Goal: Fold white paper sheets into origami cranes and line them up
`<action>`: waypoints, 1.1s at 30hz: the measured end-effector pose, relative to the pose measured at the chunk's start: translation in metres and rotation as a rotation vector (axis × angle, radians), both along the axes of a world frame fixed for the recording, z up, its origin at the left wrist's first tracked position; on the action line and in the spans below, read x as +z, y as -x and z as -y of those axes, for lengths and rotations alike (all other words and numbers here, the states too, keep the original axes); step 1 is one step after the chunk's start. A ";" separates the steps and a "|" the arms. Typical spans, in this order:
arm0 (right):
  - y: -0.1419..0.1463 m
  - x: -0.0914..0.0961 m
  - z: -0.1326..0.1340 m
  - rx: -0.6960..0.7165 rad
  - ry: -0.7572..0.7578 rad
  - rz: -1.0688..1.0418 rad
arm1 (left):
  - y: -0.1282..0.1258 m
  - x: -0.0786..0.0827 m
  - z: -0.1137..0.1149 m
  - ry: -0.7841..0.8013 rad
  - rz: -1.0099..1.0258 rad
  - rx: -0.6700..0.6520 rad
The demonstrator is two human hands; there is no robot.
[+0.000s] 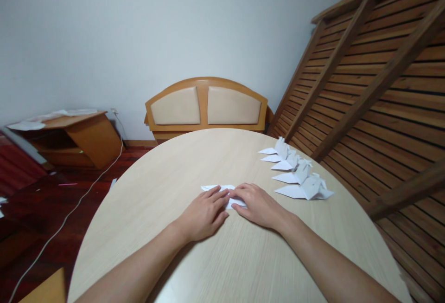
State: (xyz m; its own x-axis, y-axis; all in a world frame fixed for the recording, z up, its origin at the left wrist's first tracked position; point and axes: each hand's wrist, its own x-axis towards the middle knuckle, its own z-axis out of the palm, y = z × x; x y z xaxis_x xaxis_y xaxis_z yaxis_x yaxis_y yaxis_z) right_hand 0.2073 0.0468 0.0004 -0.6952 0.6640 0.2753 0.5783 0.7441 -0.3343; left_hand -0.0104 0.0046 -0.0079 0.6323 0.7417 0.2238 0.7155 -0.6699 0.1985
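A folded piece of white paper [227, 190] lies on the round table in front of me, partly covered by my fingers. My left hand [207, 211] rests on its left part, palm down with the fingers stretched out. From the other side, my right hand [256, 204] has its fingers curled over the paper, the thumb at the near edge and the fingertips towards the far one. The two hands' fingertips nearly meet at the middle. To the right stand several folded white paper figures [311, 186] with pointed ends, arranged in a row.
The pale round table [167, 173] has a wooden headboard [203, 80] behind it. Wooden slatted panels [354, 85] lean along the right. At left are a low wooden cabinet [93, 138] with papers on top and a white cable [81, 196] across the dark floor.
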 end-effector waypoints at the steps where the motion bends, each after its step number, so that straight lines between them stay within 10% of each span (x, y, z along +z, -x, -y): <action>1: -0.001 0.001 0.000 0.002 0.005 0.001 | 0.001 -0.001 0.000 0.002 0.002 0.006; 33: -0.012 0.011 0.006 0.124 0.004 0.093 | 0.008 -0.006 -0.008 -0.003 0.018 0.113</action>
